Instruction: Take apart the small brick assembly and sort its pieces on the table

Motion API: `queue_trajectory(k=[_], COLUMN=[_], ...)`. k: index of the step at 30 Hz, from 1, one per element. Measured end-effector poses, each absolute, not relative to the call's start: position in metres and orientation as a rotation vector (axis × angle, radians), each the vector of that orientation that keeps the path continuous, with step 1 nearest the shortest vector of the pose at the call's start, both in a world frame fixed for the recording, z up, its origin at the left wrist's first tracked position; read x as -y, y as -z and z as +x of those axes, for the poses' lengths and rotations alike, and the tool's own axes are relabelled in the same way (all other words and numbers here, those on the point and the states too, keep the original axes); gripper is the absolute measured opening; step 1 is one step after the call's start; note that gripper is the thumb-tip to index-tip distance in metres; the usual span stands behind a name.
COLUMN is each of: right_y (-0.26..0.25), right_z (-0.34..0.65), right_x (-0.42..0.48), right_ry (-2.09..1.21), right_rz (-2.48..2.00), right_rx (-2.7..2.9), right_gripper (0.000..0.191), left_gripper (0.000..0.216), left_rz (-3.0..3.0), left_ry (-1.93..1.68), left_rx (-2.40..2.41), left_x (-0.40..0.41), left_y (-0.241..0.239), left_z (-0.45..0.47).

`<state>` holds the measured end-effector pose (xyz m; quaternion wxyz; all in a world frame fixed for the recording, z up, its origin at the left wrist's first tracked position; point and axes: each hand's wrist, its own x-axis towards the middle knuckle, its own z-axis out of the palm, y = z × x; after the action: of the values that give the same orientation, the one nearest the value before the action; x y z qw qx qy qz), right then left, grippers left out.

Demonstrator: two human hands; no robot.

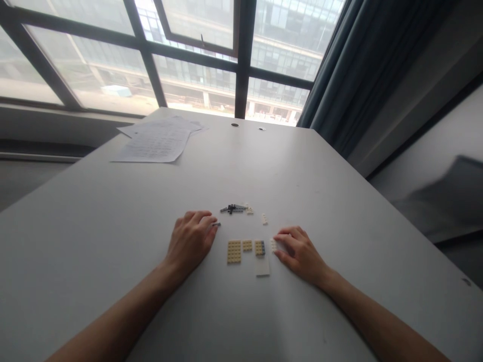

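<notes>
My left hand [192, 234] rests on the table with thumb and forefinger closed on a small grey toy brick piece [216, 224]. On the other side, my right hand [300, 251] has its fingertips at the edges of a white studded brick [273, 245]. Between the hands lie a large tan plate [234, 251], a small tan plate [247, 246] and a tan plate [258, 248] with a blue-grey strip along its right side. Just below that one is a smooth white tile [263, 267].
Dark and grey brick pieces [233, 208] lie in a cluster beyond the hands, with cream pieces [249, 209] at their right. A white stepped piece [264, 219] sits apart. Printed papers [156, 141] lie at the white table's [264, 171] far left, before the window. A curtain [339, 75] hangs right.
</notes>
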<state>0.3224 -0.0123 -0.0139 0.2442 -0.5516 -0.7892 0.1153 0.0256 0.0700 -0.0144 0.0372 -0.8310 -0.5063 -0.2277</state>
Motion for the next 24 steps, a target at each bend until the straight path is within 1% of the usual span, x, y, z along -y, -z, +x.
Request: queue_trajectory(k=[10, 18, 24], right_y=[0.017, 0.020, 0.017], right_z=[0.324, 0.328, 0.328], right_x=[0.011, 0.006, -0.021], right_ry=[-0.268, -0.305, -0.389], right_rz=[-1.588, -1.604, -1.579], right_rx=[2.043, 1.921, 1.955], right_gripper=[0.024, 0.036, 0.034], left_gripper=[0.023, 0.022, 0.021], left_rz=[-2.515, -2.529, -2.536], left_ry=[0.681, 0.694, 0.677], left_rx=[1.578, 1.563, 1.550], left_x=[-0.068, -0.069, -0.068], left_y=[0.014, 0.015, 0.013], left_z=[0.026, 0.026, 0.027])
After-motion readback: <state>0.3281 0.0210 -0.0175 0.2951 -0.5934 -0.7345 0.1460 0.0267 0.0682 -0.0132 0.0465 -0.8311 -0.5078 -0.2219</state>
